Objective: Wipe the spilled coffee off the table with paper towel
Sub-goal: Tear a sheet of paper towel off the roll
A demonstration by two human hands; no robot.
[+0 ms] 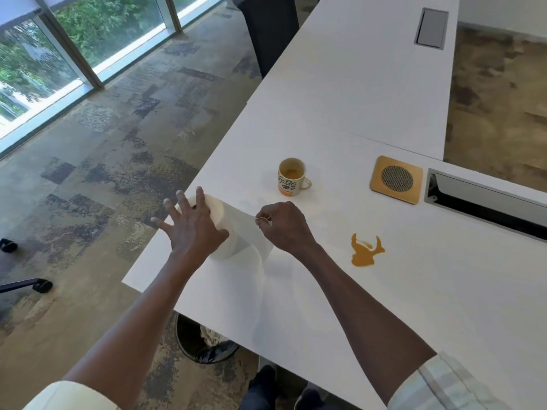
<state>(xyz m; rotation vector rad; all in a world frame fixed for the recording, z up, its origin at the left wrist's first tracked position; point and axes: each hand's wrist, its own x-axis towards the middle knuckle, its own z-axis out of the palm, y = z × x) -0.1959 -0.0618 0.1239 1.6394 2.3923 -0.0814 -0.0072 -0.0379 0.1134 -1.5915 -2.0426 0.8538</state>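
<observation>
A white paper towel roll [233, 229] stands upright near the left edge of the white table [384, 291]. My left hand [192, 229] lies flat on top of the roll with its fingers spread. My right hand [284, 226] pinches the loose sheet [245, 223] pulled out from the roll's right side. The brown coffee spill [365, 251] is a small puddle on the table to the right of my right hand, apart from both hands.
A mug [292, 176] with some coffee in it stands behind the roll. A wooden coaster [396, 179] lies to its right, beside an open cable slot [485, 199]. A lined bin [204, 341] sits under the table edge. A dark chair [270, 34] stands at the far side.
</observation>
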